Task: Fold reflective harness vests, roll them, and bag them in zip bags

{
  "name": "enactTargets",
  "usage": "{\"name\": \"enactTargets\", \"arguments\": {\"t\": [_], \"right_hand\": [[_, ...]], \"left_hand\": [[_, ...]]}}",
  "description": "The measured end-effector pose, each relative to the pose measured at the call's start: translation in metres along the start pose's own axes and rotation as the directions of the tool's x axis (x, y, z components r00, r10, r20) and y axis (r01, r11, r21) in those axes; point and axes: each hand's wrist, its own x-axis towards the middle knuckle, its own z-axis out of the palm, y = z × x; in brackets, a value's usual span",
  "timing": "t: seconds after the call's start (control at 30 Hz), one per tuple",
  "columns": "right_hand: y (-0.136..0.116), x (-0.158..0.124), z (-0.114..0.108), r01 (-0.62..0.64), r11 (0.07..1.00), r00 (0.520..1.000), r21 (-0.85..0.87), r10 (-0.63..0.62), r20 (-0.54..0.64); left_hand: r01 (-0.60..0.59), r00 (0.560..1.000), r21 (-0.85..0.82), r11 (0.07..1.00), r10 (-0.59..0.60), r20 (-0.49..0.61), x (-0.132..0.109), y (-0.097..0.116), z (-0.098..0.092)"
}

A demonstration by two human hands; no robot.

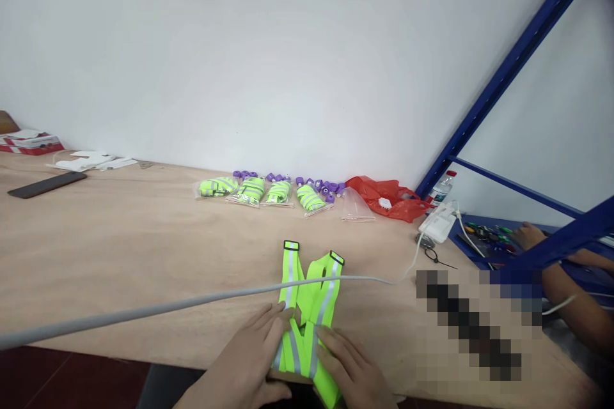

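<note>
A neon yellow strap harness [327,303] with silver reflective stripes and two black buckles lies on the table near its front edge. My left hand [254,358] rests on the harness's left side, fingers extended over the strap. On the lower right side of it, my right hand [352,367] lies with its fingers spread across the fabric. A grey cable [206,298] passes over the harness above both hands. Farther back, several clear bags hold folded neon straps, among them one bag [311,198] beside small purple parts [326,189].
A flat clear bag [357,206], red plastic bag [396,198], bottle [442,188] and white adapter [437,225] stand at the back right. Another person's arm [573,307] is beyond the blue frame [508,64]. At left lie a black flat object [48,185] and white pieces [96,161].
</note>
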Motion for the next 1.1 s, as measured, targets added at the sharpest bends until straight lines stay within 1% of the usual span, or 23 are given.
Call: {"name": "enactTargets", "arguments": {"t": [0.1, 0.27, 0.37, 0.43, 0.5, 0.6, 0.63, 0.7, 0.77, 0.8, 0.87, 0.93, 1.03, 1.07, 1.1], "right_hand": [[-0.002, 0.000, -0.002, -0.022, 0.999, 1.000, 0.026, 0.022, 0.003], [-0.004, 0.004, -0.005, -0.003, 0.999, 1.000, 0.034, 0.004, -0.022], [-0.003, 0.008, -0.007, 0.003, 0.998, 0.998, 0.060, 0.001, -0.063], [-0.003, 0.012, -0.009, -0.027, 0.993, 0.995, 0.117, 0.038, -0.089], [-0.003, 0.017, -0.012, -0.091, 0.974, 0.986, 0.205, 0.118, -0.120], [-0.003, 0.027, -0.016, -0.232, 0.914, 0.954, 0.334, 0.281, -0.108], [-0.002, 0.031, -0.018, -0.287, 0.882, 0.939, 0.373, 0.337, -0.073], [0.001, 0.039, -0.021, -0.408, 0.802, 0.900, 0.437, 0.433, 0.044], [0.005, 0.044, -0.023, -0.494, 0.724, 0.859, 0.481, 0.493, 0.140], [0.008, 0.045, -0.024, -0.517, 0.697, 0.846, 0.496, 0.506, 0.170], [0.013, 0.044, -0.022, -0.527, 0.672, 0.836, 0.520, 0.521, 0.175], [0.017, 0.042, -0.019, -0.536, 0.655, 0.820, 0.532, 0.555, 0.144], [0.022, 0.041, -0.014, -0.593, 0.624, 0.765, 0.510, 0.635, 0.112], [0.023, 0.043, -0.013, -0.609, 0.620, 0.753, 0.495, 0.648, 0.115], [0.025, 0.046, -0.012, -0.618, 0.625, 0.751, 0.477, 0.649, 0.122]], "left_hand": [[-0.007, 1.000, -0.023, 1.000, 0.007, 0.004, -0.003, 0.001, 0.002], [-0.068, 0.996, -0.041, 0.997, 0.066, -0.056, -0.011, 0.000, 0.003], [-0.061, 0.995, -0.056, 0.997, 0.056, -0.085, -0.012, 0.003, -0.001], [-0.053, 0.994, -0.077, 0.996, 0.045, -0.095, -0.010, 0.005, -0.006], [-0.037, 0.994, -0.095, 0.995, 0.027, -0.103, -0.007, 0.006, -0.011], [-0.004, 0.992, -0.104, 0.995, -0.010, -0.127, 0.002, 0.005, -0.016], [0.003, 0.990, -0.107, 0.994, -0.018, -0.140, 0.006, 0.004, -0.017], [0.004, 0.985, -0.113, 0.994, -0.023, -0.168, 0.014, 0.001, -0.017], [0.002, 0.980, -0.110, 0.994, -0.024, -0.196, 0.022, -0.002, -0.016], [0.008, 0.978, -0.105, 0.994, -0.029, -0.208, 0.025, -0.003, -0.015], [0.041, 0.972, -0.103, 0.994, -0.063, -0.228, 0.030, -0.006, -0.011], [0.089, 0.962, -0.111, 0.990, -0.114, -0.248, 0.033, -0.006, -0.008], [0.140, 0.947, -0.112, 0.984, -0.166, -0.274, 0.037, -0.004, -0.005], [0.151, 0.943, -0.103, 0.983, -0.175, -0.284, 0.039, -0.003, -0.005], [0.164, 0.939, -0.088, 0.983, -0.183, -0.292, 0.041, -0.003, -0.005]]}}
